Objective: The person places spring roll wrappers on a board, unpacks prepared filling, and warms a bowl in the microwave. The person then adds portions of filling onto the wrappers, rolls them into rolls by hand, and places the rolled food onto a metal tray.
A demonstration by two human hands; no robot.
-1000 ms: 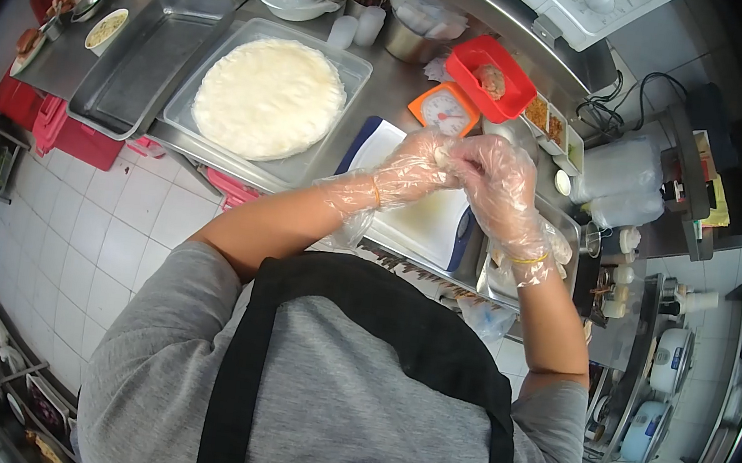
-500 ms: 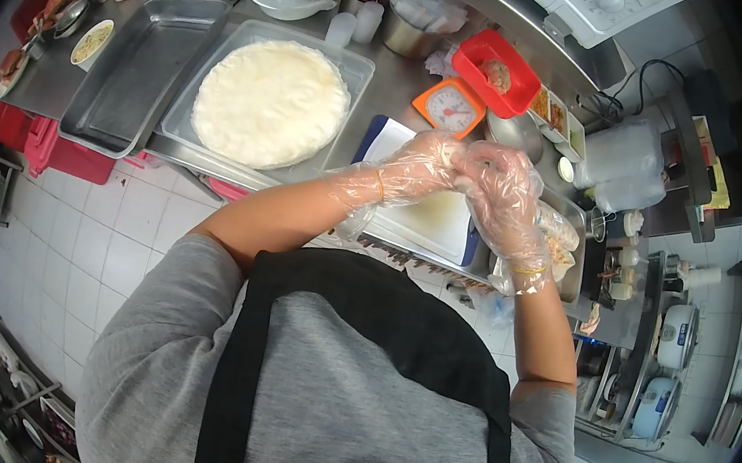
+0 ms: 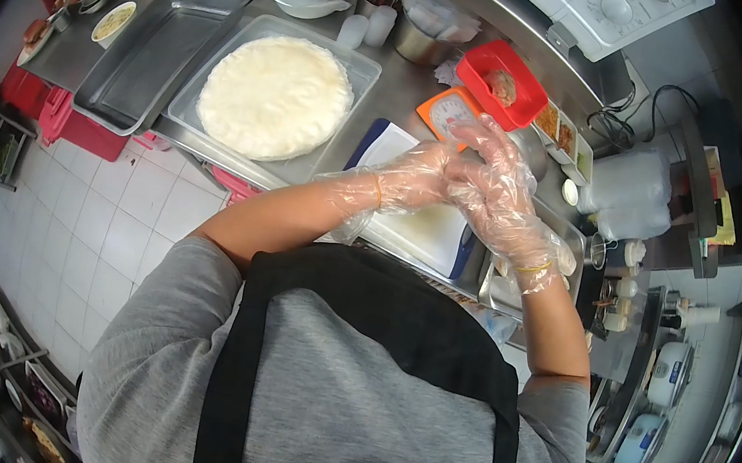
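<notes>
My left hand (image 3: 422, 171) and my right hand (image 3: 493, 180) meet above a white cutting board with a dark blue edge (image 3: 432, 238). Both wear clear plastic gloves held at the wrists by bands. The left fingers are closed and run in under the right hand. Those of the right hand curve over from above, partly lengthened toward the scale. Anything between the palms is hidden. Just beyond the hands stands an orange kitchen scale (image 3: 444, 112). Behind it, a red plastic tub (image 3: 531, 99) holds a lump of pinkish mince (image 3: 501, 86).
To the left, a clear tray (image 3: 366, 71) carries a large round of pale wrappers (image 3: 275, 97), beside an metal baking tray (image 3: 152, 60). At the right lie a metal tray (image 3: 497, 287) with pale food and a divided white container (image 3: 583, 160). Bowls and cups line the back.
The fingers of my right hand have straightened somewhat and reach farther over the scale's edge. Both hands stay together above the board. The view has shifted slightly.
</notes>
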